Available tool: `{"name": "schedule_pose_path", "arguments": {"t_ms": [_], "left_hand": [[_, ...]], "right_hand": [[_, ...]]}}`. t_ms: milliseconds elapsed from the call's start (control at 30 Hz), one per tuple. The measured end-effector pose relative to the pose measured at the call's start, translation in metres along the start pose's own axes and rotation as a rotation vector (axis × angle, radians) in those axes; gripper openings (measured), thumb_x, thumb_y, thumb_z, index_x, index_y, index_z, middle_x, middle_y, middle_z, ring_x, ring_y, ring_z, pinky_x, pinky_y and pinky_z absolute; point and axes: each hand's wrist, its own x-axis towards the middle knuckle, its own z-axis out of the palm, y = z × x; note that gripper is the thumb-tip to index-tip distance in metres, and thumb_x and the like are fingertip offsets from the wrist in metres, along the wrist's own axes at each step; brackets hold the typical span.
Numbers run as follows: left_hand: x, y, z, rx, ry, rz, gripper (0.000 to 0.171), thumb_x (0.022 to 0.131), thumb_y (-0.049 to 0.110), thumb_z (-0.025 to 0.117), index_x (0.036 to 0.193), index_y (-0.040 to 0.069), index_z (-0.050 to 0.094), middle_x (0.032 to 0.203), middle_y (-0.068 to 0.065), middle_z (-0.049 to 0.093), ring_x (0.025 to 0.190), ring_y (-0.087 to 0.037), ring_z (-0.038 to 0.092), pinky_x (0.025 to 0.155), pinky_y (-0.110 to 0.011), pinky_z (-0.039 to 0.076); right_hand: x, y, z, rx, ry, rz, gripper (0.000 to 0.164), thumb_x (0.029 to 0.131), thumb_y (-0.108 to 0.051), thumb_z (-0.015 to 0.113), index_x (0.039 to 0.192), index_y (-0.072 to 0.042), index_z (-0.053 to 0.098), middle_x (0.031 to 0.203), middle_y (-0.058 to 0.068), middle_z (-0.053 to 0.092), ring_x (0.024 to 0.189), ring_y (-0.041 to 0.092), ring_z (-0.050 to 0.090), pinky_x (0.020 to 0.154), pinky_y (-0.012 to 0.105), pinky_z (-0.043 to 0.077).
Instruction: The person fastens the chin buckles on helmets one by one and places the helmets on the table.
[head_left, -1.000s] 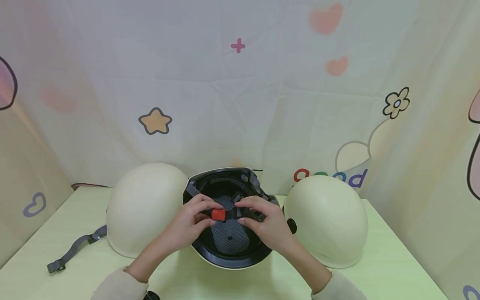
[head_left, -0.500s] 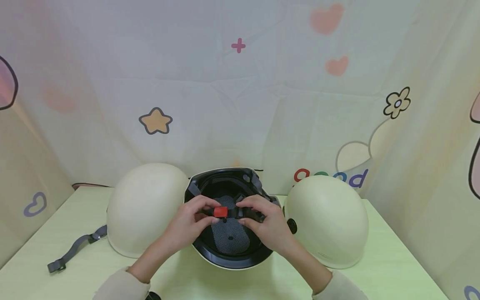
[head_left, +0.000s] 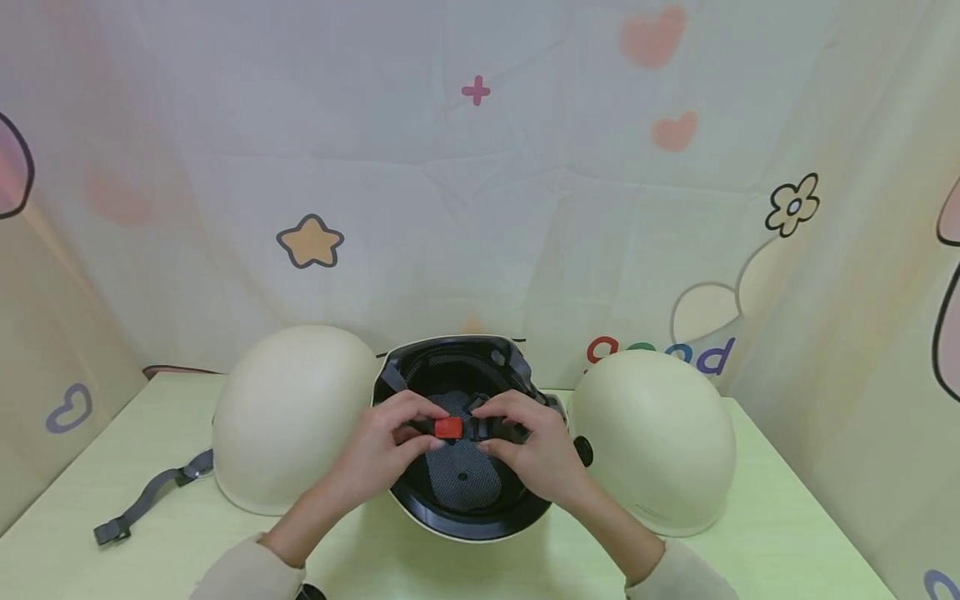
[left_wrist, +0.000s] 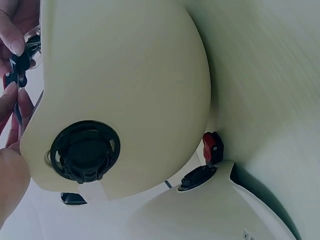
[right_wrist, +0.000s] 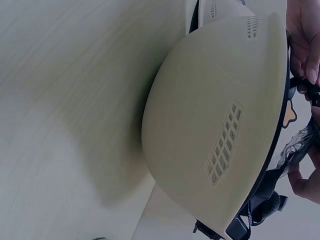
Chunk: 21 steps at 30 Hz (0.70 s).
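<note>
A person's two hands work above an upturned helmet [head_left: 471,528] at the middle of the worktop [head_left: 787,525], crown down and padded hollow facing up and toward the person, a pose that probably keeps the straps within easy reach; the left hand [head_left: 382,437] pinches a red buckle [head_left: 448,428] between thumb and fingertip, the right hand [head_left: 538,437] grips the black strap [head_left: 482,429] just beside it, the facing holds likely meant to line up the two ends; whether the clasp is fully joined is too small to tell; to the left a pale helmet [head_left: 292,417], a grey strap [head_left: 153,492] trailing from it, and to the right a second pale helmet [head_left: 652,442] stand dome up, presumably because a rim sits steadier than a crown.
</note>
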Motion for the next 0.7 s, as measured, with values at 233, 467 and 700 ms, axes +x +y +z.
{"name": "schedule_pose_path", "arguments": {"t_ms": [233,467,700], "left_hand": [[0.0008,-0.0006,0.0028,0.021,0.010,0.014,0.025,0.070,-0.008,0.073,0.094,0.000,0.067,0.091,-0.006,0.059,0.074,-0.015,0.060,0.063,-0.024,0.053],[-0.0006,-0.0051,0.0038,-0.016,0.013,0.055,0.025,0.070,-0.009,0.072,0.094,-0.004,0.068,0.089,-0.009,0.057,0.071,-0.017,0.061,0.062,-0.025,0.053],[-0.0004,-0.0039,0.0036,-0.026,0.009,0.061,0.025,0.070,-0.010,0.072,0.094,-0.004,0.068,0.088,-0.008,0.057,0.069,-0.015,0.061,0.061,-0.025,0.053]], "right_hand": [[0.0017,0.0029,-0.0006,0.017,0.011,-0.027,0.030,0.066,0.006,0.077,0.092,-0.006,0.069,0.093,0.002,0.065,0.088,0.017,0.059,0.073,0.031,0.049],[0.0018,0.0038,0.0013,0.029,0.009,-0.022,0.028,0.066,0.005,0.077,0.090,-0.006,0.070,0.091,0.002,0.065,0.087,0.016,0.060,0.076,0.031,0.050],[0.0020,-0.0036,0.0017,0.037,0.021,0.006,0.026,0.064,0.008,0.077,0.088,-0.001,0.070,0.089,0.008,0.066,0.086,0.022,0.060,0.074,0.034,0.050]]}}
